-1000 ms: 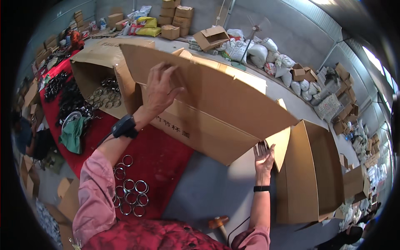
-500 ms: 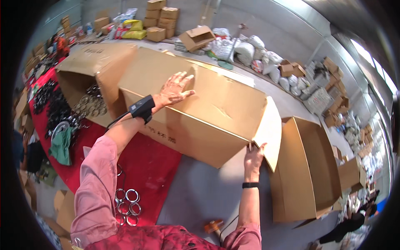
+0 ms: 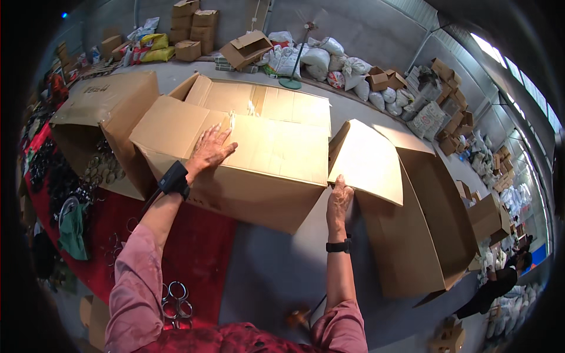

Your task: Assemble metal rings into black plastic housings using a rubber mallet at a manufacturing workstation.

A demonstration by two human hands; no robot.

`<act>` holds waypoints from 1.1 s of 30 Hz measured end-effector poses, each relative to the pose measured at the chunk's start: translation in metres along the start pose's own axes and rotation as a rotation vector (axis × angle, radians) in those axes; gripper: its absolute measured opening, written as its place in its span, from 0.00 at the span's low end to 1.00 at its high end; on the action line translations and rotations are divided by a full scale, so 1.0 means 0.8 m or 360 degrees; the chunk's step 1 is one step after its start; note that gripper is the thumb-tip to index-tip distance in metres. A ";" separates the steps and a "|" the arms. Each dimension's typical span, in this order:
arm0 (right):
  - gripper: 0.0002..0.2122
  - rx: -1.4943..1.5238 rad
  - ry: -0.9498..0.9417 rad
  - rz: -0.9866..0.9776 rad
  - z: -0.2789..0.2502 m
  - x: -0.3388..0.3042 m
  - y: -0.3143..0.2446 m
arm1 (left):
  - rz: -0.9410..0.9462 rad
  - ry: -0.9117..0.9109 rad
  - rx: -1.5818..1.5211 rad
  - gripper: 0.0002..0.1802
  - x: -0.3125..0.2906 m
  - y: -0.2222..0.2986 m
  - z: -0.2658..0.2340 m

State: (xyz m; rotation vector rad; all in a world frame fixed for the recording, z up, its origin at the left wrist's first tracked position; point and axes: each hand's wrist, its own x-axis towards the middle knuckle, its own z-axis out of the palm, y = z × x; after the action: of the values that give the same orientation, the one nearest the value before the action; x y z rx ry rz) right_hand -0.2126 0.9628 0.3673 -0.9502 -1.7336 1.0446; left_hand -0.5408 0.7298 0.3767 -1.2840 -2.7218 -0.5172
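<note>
- left hand (image 3: pixel 210 151), fingers spread, rests on brown rectangular cardboard box (image 3: pixel 265 200), gripping nothing;
- right hand (image 3: pixel 340 200) pinches its tan end flap (image 3: pixel 372 162);
- box lies beyond both, long axis running left-right; right hand nearer the flap

Over the grey surface (image 3: pixel 268 270) there's passage, with the side flap (image 3: pixel 369 160) obstructing beyond.

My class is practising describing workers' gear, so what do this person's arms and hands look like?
The left hand and right hand are gloveless. The sleeves are pink and loose. The left arm wears a boxy black device with a dark cable; the right, a slim black band.
</note>
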 end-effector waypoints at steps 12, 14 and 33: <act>0.20 -0.0311 -0.0379 -0.0308 -0.004 0.023 -0.008 | -0.0077 -0.0317 0.0034 0.42 0.000 -0.011 -0.004; 0.16 0.0576 -0.0151 -0.0115 0.017 0.025 0.000 | -0.0064 -0.0293 0.0032 0.42 -0.003 -0.015 -0.003; 0.19 -0.0037 -0.0712 -0.1312 0.113 -0.047 -0.107 | 0.0107 -0.0061 -0.0028 0.41 -0.005 -0.003 0.029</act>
State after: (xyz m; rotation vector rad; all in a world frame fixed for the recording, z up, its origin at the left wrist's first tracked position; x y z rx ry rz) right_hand -0.2992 0.8758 0.4116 0.0549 -2.2048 0.6963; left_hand -0.5382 0.7332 0.3538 -1.3983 -2.6998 -0.5164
